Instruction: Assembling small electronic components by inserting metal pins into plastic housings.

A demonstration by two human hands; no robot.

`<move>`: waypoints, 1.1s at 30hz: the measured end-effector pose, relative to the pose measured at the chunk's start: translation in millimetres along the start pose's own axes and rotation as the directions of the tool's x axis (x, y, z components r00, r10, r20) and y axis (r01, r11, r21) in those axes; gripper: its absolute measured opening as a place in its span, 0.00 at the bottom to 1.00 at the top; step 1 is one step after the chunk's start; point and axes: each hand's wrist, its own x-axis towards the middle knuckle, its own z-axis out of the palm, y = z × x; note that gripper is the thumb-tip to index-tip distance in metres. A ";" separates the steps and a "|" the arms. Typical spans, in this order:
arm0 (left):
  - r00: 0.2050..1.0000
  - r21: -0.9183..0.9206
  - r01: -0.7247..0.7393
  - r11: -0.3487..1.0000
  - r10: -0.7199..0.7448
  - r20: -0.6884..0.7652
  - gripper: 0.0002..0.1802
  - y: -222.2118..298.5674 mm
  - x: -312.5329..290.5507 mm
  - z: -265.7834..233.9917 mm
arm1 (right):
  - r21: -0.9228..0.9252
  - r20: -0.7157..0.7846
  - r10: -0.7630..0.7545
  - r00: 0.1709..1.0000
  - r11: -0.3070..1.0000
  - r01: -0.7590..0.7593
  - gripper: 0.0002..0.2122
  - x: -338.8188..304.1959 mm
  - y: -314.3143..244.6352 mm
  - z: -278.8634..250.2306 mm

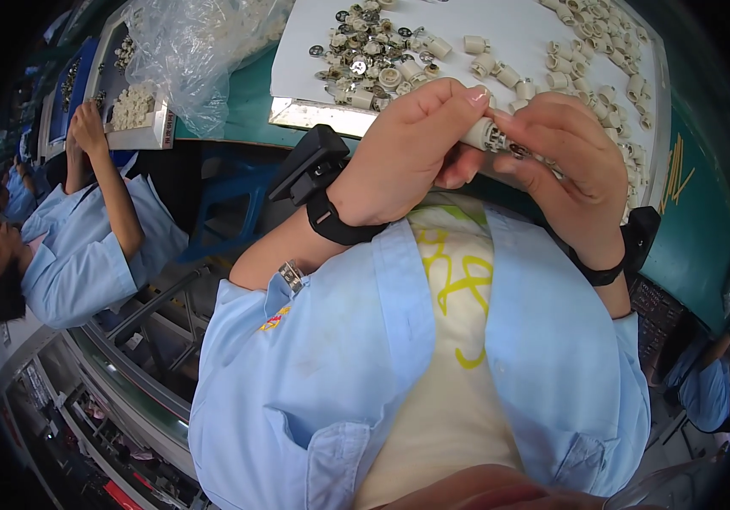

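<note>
Left hand's (411, 140) fingers clamp a white socket (476, 134), long axis running crosswise, metal end (496, 138) facing the right hand (582, 153)! Those fingers crowd that end; whether they're gripping, can't tell. Beyond both hands' fingers, loose sockets (508, 76) scatter.

cream cylindrical part (477, 134), pale-blue shirt (305, 365), black wristband (328, 223), white tray liner (505, 21), green tabletop (695, 234)

A blue stool (235, 189) stands near a blue-shirted co-worker (84, 265).
</note>
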 end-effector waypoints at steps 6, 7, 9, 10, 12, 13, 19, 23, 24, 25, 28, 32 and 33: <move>0.999 0.062 -0.035 0.997 0.035 -0.006 0.13 2.5 -3.2 3.5 | 0.015 -0.102 0.024 0.995 1.000 -0.023 0.13 -2.9 -2.0 4.7; 0.999 0.079 -0.051 0.996 0.052 -0.014 0.13 2.9 -3.3 4.2 | 0.019 -0.111 0.021 0.994 1.000 -0.019 0.13 -3.0 -1.9 4.7; 0.997 0.095 -0.067 0.993 0.069 -0.020 0.13 3.5 -3.8 5.6 | 0.025 -0.130 0.015 0.991 1.000 -0.012 0.12 -3.0 -2.2 4.5; 0.997 0.104 -0.070 0.992 0.073 -0.029 0.13 3.3 -4.3 6.2 | 0.025 -0.130 0.015 0.991 1.000 -0.011 0.12 -3.0 -2.6 4.5; 0.996 0.122 -0.076 0.990 0.082 -0.046 0.12 3.0 -4.8 6.8 | -0.012 -0.127 0.015 0.992 1.000 -0.017 0.11 -2.5 -4.5 3.5; 0.996 0.122 -0.076 0.990 0.082 -0.046 0.12 3.0 -4.6 6.5 | -0.031 -0.126 0.016 0.992 0.999 -0.020 0.11 -2.1 -5.3 2.9; 0.987 0.203 -0.137 0.969 0.151 -0.052 0.11 5.4 -5.3 9.5 | -0.142 -0.087 -0.057 0.995 0.989 0.044 0.12 -0.6 -7.7 0.8; 0.977 0.271 -0.187 0.944 0.209 -0.054 0.10 5.9 -9.1 12.7 | -0.091 -0.105 -0.053 0.993 0.995 0.043 0.12 -2.4 -6.7 2.2; 0.973 0.287 -0.202 0.936 0.226 -0.055 0.10 6.1 -9.5 13.1 | -0.035 -0.114 -0.032 0.993 0.999 0.028 0.12 -3.7 -5.4 3.7; 0.972 0.289 -0.205 0.935 0.229 -0.053 0.10 5.6 -9.2 12.9 | 0.020 -0.121 -0.011 0.993 1.000 0.014 0.12 -4.9 -4.2 5.1; 0.974 0.168 -0.210 0.963 0.221 -0.045 0.10 2.7 -7.1 10.8 | 0.193 -0.081 0.042 0.996 0.981 -0.026 0.12 -12.0 2.2 5.1; 0.976 0.178 -0.205 0.962 0.214 -0.032 0.10 4.5 -7.7 10.7 | 0.475 0.006 0.195 0.981 0.862 -0.174 0.12 -17.0 7.5 5.5; 0.976 0.177 -0.206 0.962 0.214 -0.032 0.10 3.3 -7.9 11.0 | 0.563 0.047 0.252 0.967 0.793 -0.234 0.11 -17.8 8.2 6.0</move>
